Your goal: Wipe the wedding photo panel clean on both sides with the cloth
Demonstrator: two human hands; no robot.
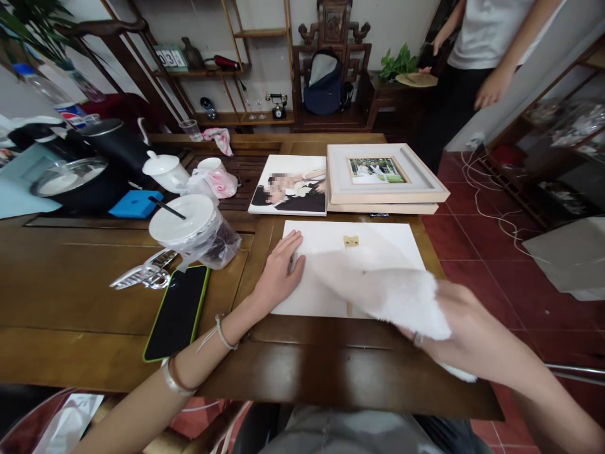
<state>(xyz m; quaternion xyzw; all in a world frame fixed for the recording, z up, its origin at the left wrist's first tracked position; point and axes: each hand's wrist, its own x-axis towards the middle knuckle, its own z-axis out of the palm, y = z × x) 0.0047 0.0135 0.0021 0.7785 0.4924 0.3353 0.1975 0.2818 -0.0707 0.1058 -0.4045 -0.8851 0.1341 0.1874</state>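
A white board [321,296] lies flat on the table in front of me, with a small brass picture hanger [351,241] near its far edge. My left hand [282,271] rests on the board's left edge, fingers stretched out and thumb apart. Over the board's right side, my right hand [454,315] grips a white cloth [401,293]. The cloth is smeared by motion, and it hides part of the board. I cannot tell whether it touches the surface.
Behind the board lie a photo panel [293,189] and stacked pale wooden frames [387,195]. To the left are a phone [177,315], a lidded cup in plastic [189,221], a silver toy-like object [146,271] and a blue box [135,204]. Another person [491,50] stands at the back right.
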